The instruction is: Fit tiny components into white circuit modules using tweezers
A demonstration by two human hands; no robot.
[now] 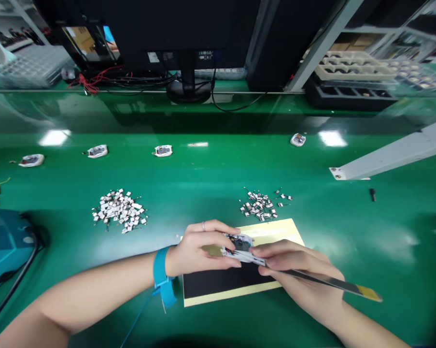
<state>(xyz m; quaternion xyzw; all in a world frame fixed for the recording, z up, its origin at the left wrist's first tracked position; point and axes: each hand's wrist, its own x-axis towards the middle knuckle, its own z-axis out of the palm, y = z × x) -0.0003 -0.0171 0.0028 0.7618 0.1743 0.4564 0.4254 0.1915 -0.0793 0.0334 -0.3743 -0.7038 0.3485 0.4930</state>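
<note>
My left hand [203,245], with a ring on one finger and a blue wrist strap [162,270], grips a small white electronic housing [244,241] with a circuit board inside. Between the fingers of my right hand [301,270] is a pair of metal tweezers [319,277] with a yellow patch at the rear end. The tweezers point left to the housing's near edge; what their tips touch is hard to make out. Right-hand fingertips rest close against the housing's right side. Beneath both hands lies a black mat with a pale yellow border [235,297].
Beyond the hands are two piles of tiny white parts, one on the left [119,210] and one on the right [259,205]. Several open housings, one a white housing [163,151], sit farther back. A monitor stand [188,87], teal machine [7,246] and slanted metal brace [391,152] surround the bench.
</note>
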